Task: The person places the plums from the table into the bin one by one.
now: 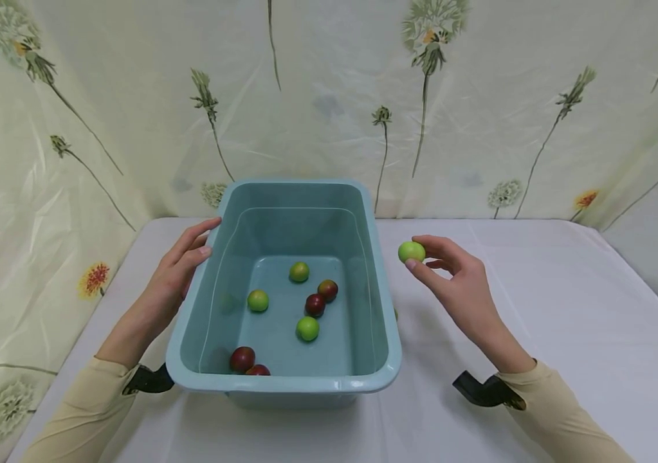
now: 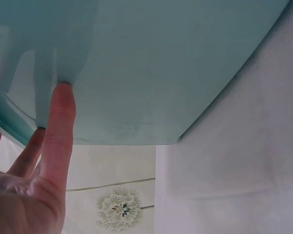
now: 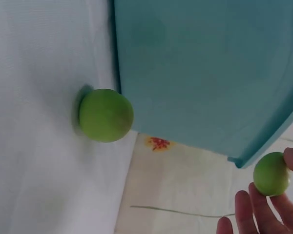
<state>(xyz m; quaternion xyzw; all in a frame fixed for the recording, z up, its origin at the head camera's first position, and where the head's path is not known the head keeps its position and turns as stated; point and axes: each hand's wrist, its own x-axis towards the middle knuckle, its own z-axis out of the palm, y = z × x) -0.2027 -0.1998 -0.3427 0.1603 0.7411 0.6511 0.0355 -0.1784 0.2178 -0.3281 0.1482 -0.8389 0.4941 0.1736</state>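
A blue-green plastic basin [image 1: 190, 347] stands on the table, with green plums [image 1: 308, 328] and dark red plums [image 1: 242, 359] lying loose on its floor. To the right of its rim, my right hand [image 1: 460, 283] pinches a green plum [image 1: 411, 251] between thumb and fingertips. Another green plum [image 3: 106, 115] sits on the cloth beside the basin's wall, mostly hidden by the rim in the head view. My left hand [image 1: 169, 276] rests against the basin's left side, its extended fingers [image 2: 61, 122] touching the outer wall and rim.
A white cloth [image 1: 566, 308] covers the table. Behind and to the left hangs a shiny curtain [image 1: 317, 116] printed with dandelions and other flowers. Black bands [image 1: 487, 389] are strapped at both wrists over beige sleeves.
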